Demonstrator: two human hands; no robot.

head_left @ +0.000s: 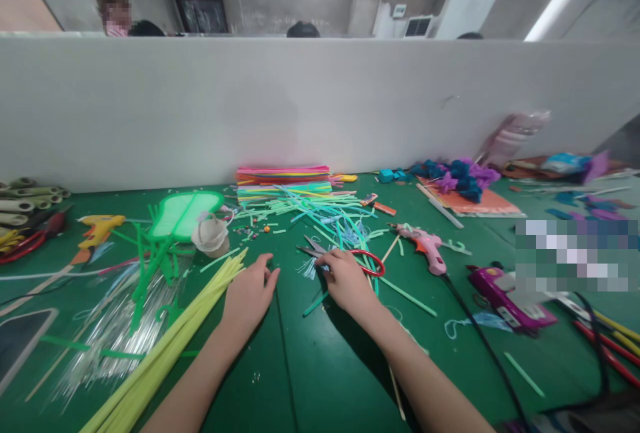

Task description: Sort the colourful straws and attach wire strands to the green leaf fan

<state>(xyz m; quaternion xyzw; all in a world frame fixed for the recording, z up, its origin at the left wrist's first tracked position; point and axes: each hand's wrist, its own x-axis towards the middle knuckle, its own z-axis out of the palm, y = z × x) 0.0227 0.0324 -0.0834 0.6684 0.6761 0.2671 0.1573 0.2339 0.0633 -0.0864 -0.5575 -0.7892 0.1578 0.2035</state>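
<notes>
My left hand [250, 289] hovers over the green table with fingers and thumb apart, holding nothing. Beside it lies a bundle of yellow-green pipe cleaners [165, 346], running to the lower left. My right hand [347, 283] is curled over the middle of a pair of scissors [369, 263] with red handles. Their blades stick out to the left, parted; the pivot is hidden under my fingers. Blue tassels [307, 267] and cut green pipe cleaners [407, 296] lie around the scissors.
A pink glue gun [425, 246] with a black cord lies right, a yellow glue gun [100, 229] left. A small lined cup [211, 236] stands near a green mesh shape [185, 214]. Colored pipe cleaners [283, 176] are stacked against the white partition [300, 106]. People's heads show beyond it.
</notes>
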